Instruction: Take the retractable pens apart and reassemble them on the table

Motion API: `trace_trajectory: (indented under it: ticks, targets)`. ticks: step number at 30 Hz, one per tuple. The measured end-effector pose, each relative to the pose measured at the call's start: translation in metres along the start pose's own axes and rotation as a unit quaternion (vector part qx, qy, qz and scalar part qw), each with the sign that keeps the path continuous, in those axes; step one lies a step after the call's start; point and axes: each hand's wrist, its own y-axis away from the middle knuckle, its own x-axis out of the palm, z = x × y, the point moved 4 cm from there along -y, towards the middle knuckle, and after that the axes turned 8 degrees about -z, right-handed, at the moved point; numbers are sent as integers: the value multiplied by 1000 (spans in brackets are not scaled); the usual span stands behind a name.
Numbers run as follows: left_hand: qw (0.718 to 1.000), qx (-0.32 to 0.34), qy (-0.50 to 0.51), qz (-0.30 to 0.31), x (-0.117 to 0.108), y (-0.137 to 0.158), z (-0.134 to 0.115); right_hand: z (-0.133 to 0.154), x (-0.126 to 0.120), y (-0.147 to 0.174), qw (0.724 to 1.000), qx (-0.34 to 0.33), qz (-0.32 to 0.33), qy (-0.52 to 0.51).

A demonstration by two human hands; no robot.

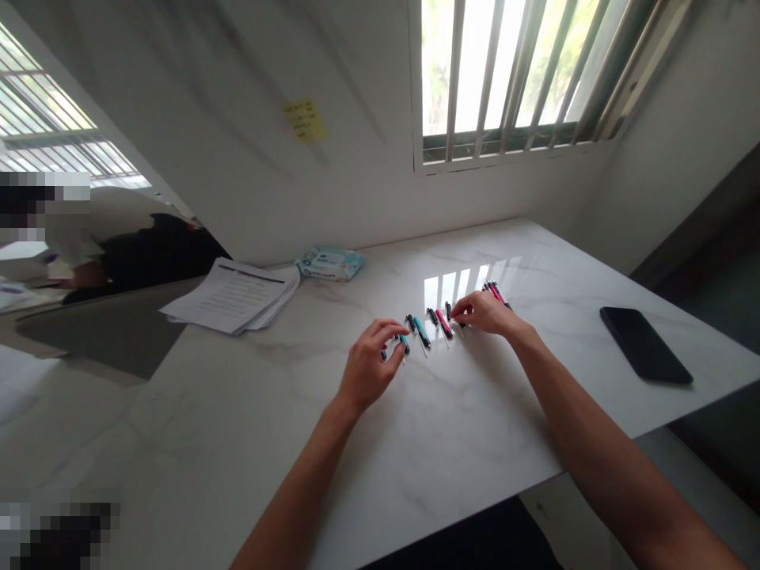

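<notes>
My left hand is over the table, thumb and fingers apart and curved, beside a teal pen piece that it partly hides. Right of it lie a teal pen barrel, a black pen part and a thin white refill. A pink pen barrel and another black part rest between the hands. My right hand has its fingertips pinched low among small dark pen parts; what they hold is hidden. Behind it sits a bunch of pink and black pens.
A black phone lies on the right of the marble-patterned table. Stacked papers and a blue wipes packet are at the back left. A yellow note is on the wall. Beyond the panel, another person is at left.
</notes>
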Motion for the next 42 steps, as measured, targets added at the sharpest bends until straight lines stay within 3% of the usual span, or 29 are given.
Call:
trace_trajectory:
  ticks: [22,34,42]
  targets:
    - [1000,9,-1,4,2,0,2,3,-4,0,999,-29,-40,15]
    - [1000,11,1,6,2,0,3,3,9,-1,997,-14,14,69]
    - [1000,11,3,9,2,1,4,1,-10,1,998,-7,-65,10]
